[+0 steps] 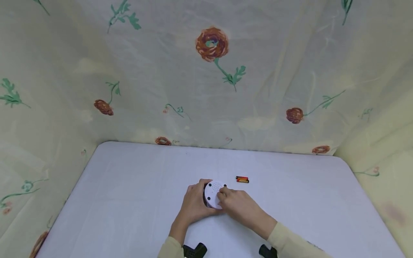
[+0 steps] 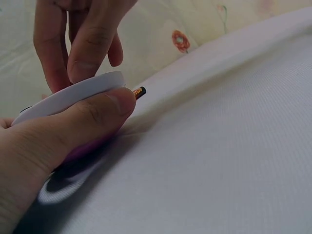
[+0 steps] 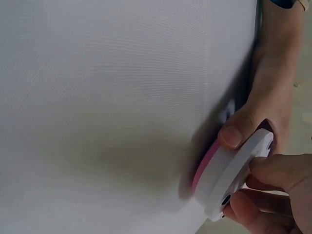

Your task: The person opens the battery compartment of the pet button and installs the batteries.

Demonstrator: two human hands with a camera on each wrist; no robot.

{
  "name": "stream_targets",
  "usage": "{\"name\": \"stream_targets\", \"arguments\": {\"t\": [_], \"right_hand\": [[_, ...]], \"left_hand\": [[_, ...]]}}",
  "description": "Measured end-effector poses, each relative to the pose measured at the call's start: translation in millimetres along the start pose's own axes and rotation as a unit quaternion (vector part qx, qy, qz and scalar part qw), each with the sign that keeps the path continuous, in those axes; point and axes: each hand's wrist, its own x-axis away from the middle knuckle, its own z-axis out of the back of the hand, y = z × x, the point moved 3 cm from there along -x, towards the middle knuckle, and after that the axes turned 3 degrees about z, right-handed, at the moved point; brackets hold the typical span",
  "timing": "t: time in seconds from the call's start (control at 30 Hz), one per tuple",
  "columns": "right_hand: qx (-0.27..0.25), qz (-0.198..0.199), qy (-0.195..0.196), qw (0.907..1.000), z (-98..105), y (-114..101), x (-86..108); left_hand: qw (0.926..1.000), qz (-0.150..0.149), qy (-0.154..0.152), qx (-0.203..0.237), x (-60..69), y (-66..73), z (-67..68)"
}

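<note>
A round white device (image 1: pixel 213 190) with a pattern of small holes and black feet on its upturned face is held above or on the table; a pink rim (image 3: pixel 204 165) shows on its lower side. My left hand (image 1: pixel 194 204) grips it around the side, thumb along the near edge. The fingers of my right hand (image 1: pixel 240 208) are bent onto the right part of the face. Whether they pinch anything there is hidden. In the right wrist view, the right thumb (image 3: pixel 273 170) touches the face. Beyond the device lie two batteries (image 1: pixel 242 179), red-orange and black, side by side.
The hands work over a white-covered table (image 1: pixel 135 186). A flower-patterned curtain (image 1: pixel 258 71) encloses its back and sides. Dark wrist-worn gear (image 1: pixel 195 251) shows by the left sleeve, with a similar dark piece (image 1: pixel 267 251) by the right sleeve.
</note>
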Motion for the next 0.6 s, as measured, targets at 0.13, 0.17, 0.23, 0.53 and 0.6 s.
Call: {"name": "stream_targets", "arguments": {"t": [0.13,0.17,0.23,0.53,0.6], "right_hand": [[0.023,0.023,-0.004,0.9995,3.5,-1.4,-3.5],[0.023,0.025,-0.007,0.9994,4.0,-1.6,-4.0],[0.024,0.028,-0.015,0.9992,5.2,-1.7,-5.7],[0.007,0.024,-0.055,0.9982,8.6,1.5,-10.8],[0.009,0.027,-0.053,0.9982,8.8,0.4,-10.6]], "left_hand": [[1.0000,-0.006,0.003,0.002,0.1,-0.2,0.7],[1.0000,-0.007,0.003,0.002,0.2,-0.4,0.5],[1.0000,-0.007,0.004,0.004,0.1,-0.7,0.3],[1.0000,0.000,-0.005,0.001,-1.4,-0.2,0.5],[1.0000,-0.001,-0.004,0.001,-0.8,0.2,0.4]]}}
